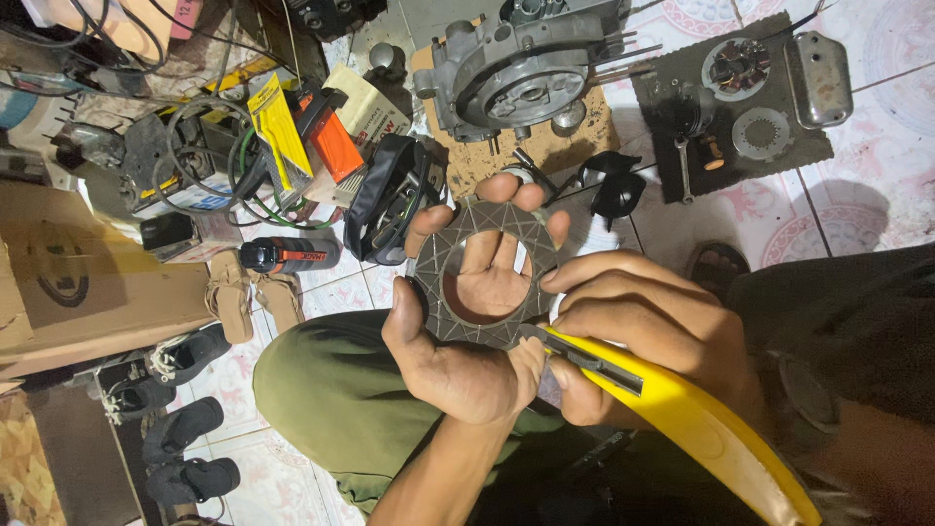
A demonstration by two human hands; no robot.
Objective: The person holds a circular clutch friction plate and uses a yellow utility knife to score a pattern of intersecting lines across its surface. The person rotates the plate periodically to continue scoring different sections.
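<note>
My left hand (466, 336) holds a flat grey ring-shaped friction plate (484, 276) with a criss-cross groove pattern, fingers showing through its centre hole. My right hand (633, 326) grips a yellow-handled cutter knife (682, 409); its dark blade tip rests on the plate's lower right edge. Both hands hover above my knee in olive trousers (331, 390).
A grey engine casing (521, 68) lies on cardboard ahead. A dark mat (740, 166) at the right carries clutch parts, a wrench and a metal cover. Boxes, cables, a black spray can (289, 255), sandals and shoes crowd the tiled floor at the left.
</note>
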